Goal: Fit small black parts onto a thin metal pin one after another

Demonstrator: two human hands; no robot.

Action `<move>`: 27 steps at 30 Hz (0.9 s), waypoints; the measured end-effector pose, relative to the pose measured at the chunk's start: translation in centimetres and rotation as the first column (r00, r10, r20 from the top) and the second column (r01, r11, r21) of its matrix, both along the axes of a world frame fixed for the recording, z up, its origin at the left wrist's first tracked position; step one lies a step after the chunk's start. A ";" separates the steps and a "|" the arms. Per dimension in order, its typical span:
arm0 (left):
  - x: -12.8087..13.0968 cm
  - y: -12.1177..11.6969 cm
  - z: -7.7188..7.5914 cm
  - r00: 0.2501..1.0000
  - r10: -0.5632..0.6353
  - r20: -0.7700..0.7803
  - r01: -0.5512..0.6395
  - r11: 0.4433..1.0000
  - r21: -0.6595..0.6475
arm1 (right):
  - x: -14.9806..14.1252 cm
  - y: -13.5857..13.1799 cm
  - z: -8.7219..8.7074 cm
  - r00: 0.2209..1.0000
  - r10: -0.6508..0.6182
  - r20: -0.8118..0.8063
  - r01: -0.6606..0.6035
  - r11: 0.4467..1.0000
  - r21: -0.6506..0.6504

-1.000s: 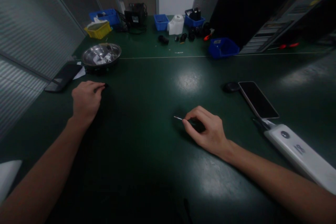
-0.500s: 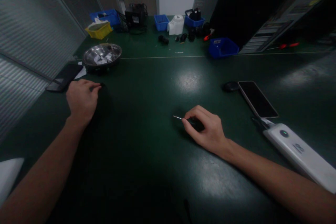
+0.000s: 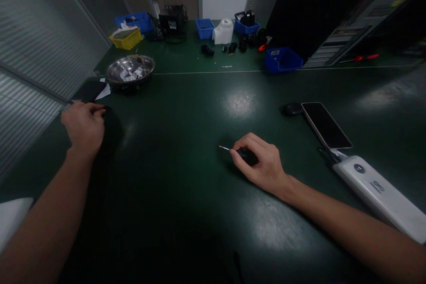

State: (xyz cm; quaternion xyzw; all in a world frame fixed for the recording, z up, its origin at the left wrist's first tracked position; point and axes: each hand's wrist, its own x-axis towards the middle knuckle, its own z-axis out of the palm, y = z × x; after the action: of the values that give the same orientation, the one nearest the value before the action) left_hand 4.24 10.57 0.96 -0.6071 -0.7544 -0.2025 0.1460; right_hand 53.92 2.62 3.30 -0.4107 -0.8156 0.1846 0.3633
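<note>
Between its thumb and forefinger my right hand [image 3: 261, 162] pinches a thin silvery metal pin [image 3: 224, 147], which points left over the green tabletop [image 3: 173, 142]. Too little of the pin shows to tell its exact kind. Off to the left, my left hand [image 3: 84, 126] is closed in a pinch, its fingertips pointing right. Something small and dark seems to be at those fingertips, too small to name. A dark flat object [image 3: 91, 91] with white paper [image 3: 104, 92] beside it lies just beyond that hand.
A steel bowl [image 3: 111, 73] holds white scraps. On the right lie a black mouse [image 3: 293, 109], a phone [image 3: 326, 124] and a long white device [image 3: 382, 191]. At the back stand a yellow bin [image 3: 128, 42], a white housing [image 3: 222, 32] and several blue bins [image 3: 282, 61].
My left hand has moved left, away from the middle of the table, towards the dark flat object. My right hand has stayed almost in place with the metal pin.
</note>
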 end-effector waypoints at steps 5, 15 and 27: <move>0.3 0.2 -0.5 1.000 0.006 0.026 -0.007 1.000 0.026 | -0.1 0.0 0.2 1.000 -0.003 0.006 0.003 1.000 0.001; 0.2 0.5 -0.6 0.993 0.046 0.104 -0.051 0.998 0.044 | -0.1 0.0 0.2 1.000 0.003 -0.005 -0.003 1.000 0.002; -0.4 0.7 -0.6 0.975 0.067 0.212 -0.068 0.998 -0.005 | 0.0 0.0 0.0 1.000 0.005 0.005 -0.004 1.000 -0.007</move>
State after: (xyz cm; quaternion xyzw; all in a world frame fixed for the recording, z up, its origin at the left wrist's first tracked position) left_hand 3.88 11.27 0.40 -0.5560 -0.7855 -0.2620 0.0721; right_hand 53.87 2.62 3.26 -0.4105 -0.8168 0.1872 0.3597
